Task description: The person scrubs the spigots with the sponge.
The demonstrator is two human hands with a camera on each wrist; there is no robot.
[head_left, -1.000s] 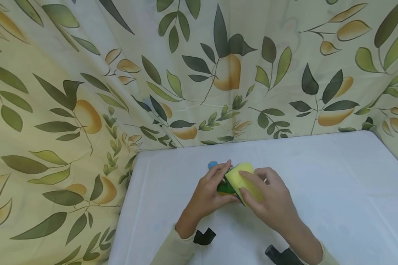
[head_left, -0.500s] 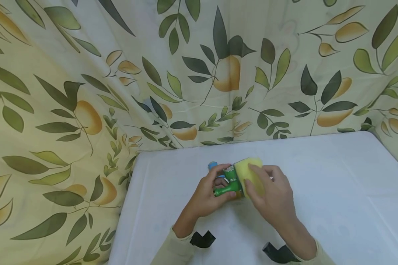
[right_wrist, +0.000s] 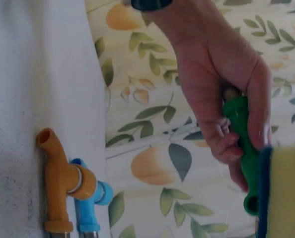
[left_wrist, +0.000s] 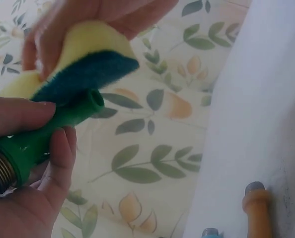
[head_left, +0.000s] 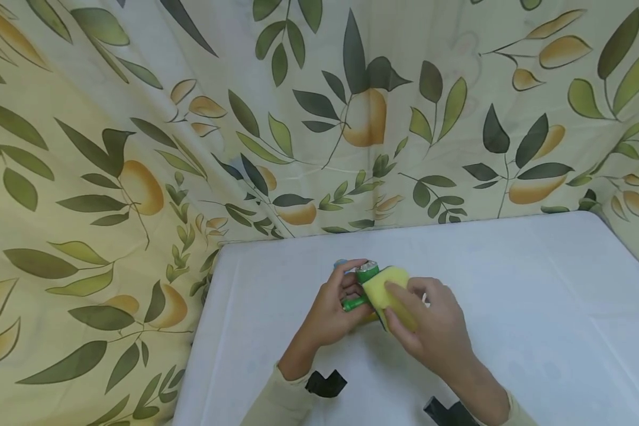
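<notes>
My left hand (head_left: 325, 316) grips a green plastic tap (head_left: 367, 271) by its body, thumb and fingers curled round it. A black threaded end of the tap shows in the left wrist view, near the palm. In my right hand (head_left: 442, 331) is a sponge (head_left: 391, 290), yellow on one side with a dark green scouring pad (left_wrist: 88, 77) on the other. The scouring side lies against the green tap's spout, and in the head view the sponge hides part of the tap. Right fingertips press on the yellow foam.
An orange tap (right_wrist: 58, 186) and a blue tap (right_wrist: 88, 208) stand close together on the white-covered table (head_left: 511, 296), behind my hands in the head view. A leaf-and-fruit patterned curtain (head_left: 404, 118) hangs along the table's back and left.
The sponge moved up and right, baring more of the green tap, then came back down and left over it. The tap has turned in my left hand, its top end now higher.
</notes>
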